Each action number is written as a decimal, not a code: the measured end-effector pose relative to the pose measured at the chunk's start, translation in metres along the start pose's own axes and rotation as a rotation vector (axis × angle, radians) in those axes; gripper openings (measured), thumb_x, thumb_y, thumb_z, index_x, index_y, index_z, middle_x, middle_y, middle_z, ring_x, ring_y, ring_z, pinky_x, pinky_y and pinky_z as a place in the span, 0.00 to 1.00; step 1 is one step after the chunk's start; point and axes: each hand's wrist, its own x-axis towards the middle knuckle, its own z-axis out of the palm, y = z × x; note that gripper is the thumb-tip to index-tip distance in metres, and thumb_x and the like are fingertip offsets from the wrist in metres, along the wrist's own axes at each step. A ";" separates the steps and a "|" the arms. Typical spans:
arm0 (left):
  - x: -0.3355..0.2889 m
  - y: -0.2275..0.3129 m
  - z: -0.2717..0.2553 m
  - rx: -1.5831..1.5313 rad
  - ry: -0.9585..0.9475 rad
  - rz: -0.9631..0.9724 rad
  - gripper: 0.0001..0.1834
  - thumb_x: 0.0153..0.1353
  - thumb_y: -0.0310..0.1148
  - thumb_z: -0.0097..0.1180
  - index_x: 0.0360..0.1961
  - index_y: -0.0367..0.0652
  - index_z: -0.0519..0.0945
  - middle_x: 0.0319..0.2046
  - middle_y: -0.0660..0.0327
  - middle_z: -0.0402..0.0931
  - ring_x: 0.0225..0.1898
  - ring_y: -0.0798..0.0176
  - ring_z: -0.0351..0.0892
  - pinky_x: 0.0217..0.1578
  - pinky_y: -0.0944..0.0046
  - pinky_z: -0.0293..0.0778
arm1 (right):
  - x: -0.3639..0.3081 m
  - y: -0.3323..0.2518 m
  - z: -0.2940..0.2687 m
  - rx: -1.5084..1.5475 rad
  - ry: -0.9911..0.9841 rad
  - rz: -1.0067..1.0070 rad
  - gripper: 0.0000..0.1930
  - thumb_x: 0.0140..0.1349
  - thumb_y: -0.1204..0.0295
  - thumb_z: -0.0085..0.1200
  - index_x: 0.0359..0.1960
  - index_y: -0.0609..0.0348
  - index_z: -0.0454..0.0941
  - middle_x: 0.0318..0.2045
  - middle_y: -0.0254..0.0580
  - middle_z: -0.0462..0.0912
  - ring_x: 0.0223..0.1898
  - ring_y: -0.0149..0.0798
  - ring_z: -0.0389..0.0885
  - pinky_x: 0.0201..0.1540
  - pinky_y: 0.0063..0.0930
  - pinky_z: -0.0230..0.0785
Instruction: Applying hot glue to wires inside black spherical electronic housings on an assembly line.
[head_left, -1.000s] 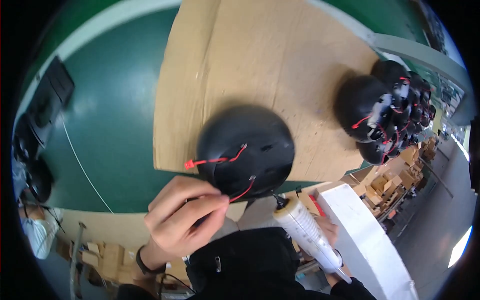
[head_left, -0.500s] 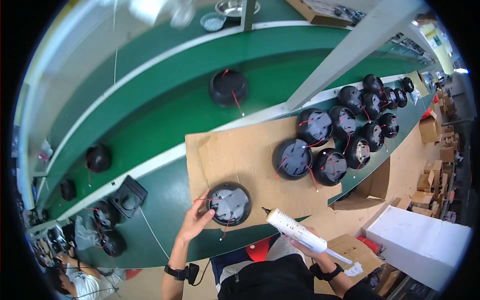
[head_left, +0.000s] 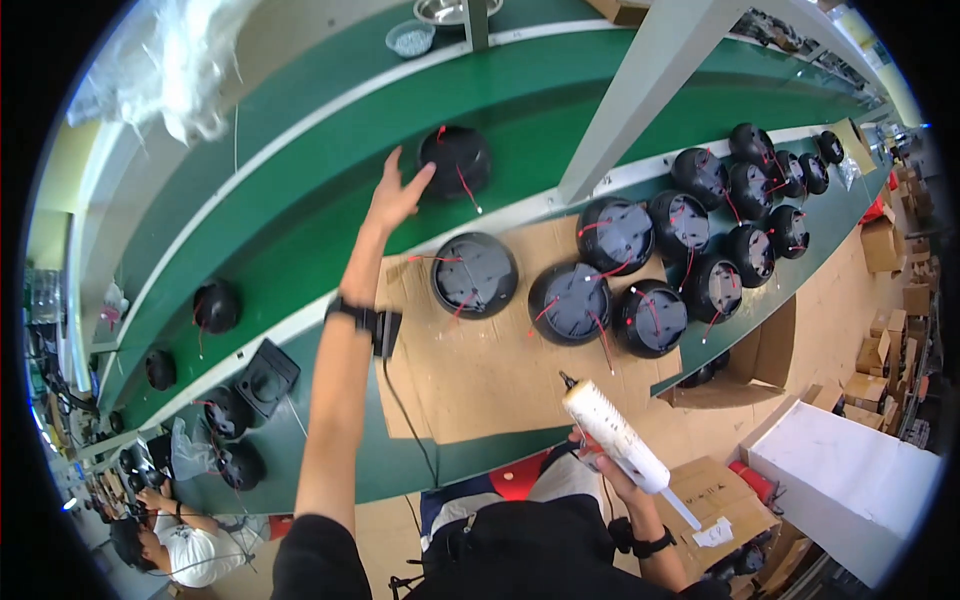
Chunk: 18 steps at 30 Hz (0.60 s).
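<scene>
My left hand [head_left: 396,200] is stretched far out over the green conveyor belt [head_left: 330,215], fingers and thumb spread. Its thumb reaches the left edge of a round black plastic housing [head_left: 462,160] with red wires. Whether it touches cannot be told. In my right hand [head_left: 618,478] is a white hot glue gun [head_left: 615,430], a glue stick poking from its rear and its dark nozzle pointing up-left over the cardboard's front edge. Another black housing [head_left: 474,276], grey inside with red wires, lies open side up on the cardboard sheet [head_left: 450,380].
Several wired black housings [head_left: 570,303] crowd the cardboard's right side and the bench beyond. A grey metal post [head_left: 640,110] rises behind them. At left lies a square black part [head_left: 268,378]. A co-worker [head_left: 190,535] sits at lower left. An open carton [head_left: 760,350] stands at right.
My left hand has left the housing on the cardboard and reached forward to the belt. That housing now sits farther back. The glue gun has shifted slightly right.
</scene>
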 end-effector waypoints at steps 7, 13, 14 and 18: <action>0.012 -0.041 0.002 -0.545 -0.226 -0.054 0.44 0.72 0.45 0.60 0.81 0.49 0.50 0.58 0.43 0.76 0.42 0.52 0.88 0.44 0.59 0.88 | 0.019 -0.012 0.003 -0.048 -0.118 0.049 0.21 0.71 0.62 0.58 0.61 0.60 0.79 0.61 0.53 0.80 0.56 0.46 0.83 0.54 0.38 0.75; -0.151 -0.044 -0.133 -0.285 -0.220 0.034 0.36 0.77 0.37 0.51 0.81 0.47 0.54 0.69 0.49 0.69 0.61 0.57 0.78 0.56 0.59 0.79 | 0.034 -0.024 0.010 -0.348 -0.177 -0.082 0.11 0.60 0.77 0.65 0.44 0.64 0.84 0.40 0.47 0.88 0.42 0.46 0.88 0.46 0.34 0.79; -0.189 -0.041 -0.145 -0.146 -0.202 0.017 0.39 0.74 0.38 0.55 0.80 0.42 0.54 0.73 0.47 0.64 0.69 0.52 0.71 0.65 0.55 0.71 | 0.036 -0.025 0.012 -0.369 -0.204 -0.106 0.11 0.60 0.77 0.65 0.44 0.64 0.84 0.39 0.47 0.88 0.42 0.47 0.88 0.46 0.35 0.79; -0.317 -0.050 -0.114 -0.302 -0.267 -0.309 0.43 0.69 0.31 0.63 0.78 0.33 0.54 0.79 0.48 0.52 0.78 0.53 0.53 0.72 0.54 0.60 | 0.048 -0.020 0.029 -0.399 -0.282 -0.061 0.08 0.58 0.75 0.65 0.39 0.62 0.85 0.38 0.47 0.89 0.42 0.49 0.89 0.47 0.37 0.80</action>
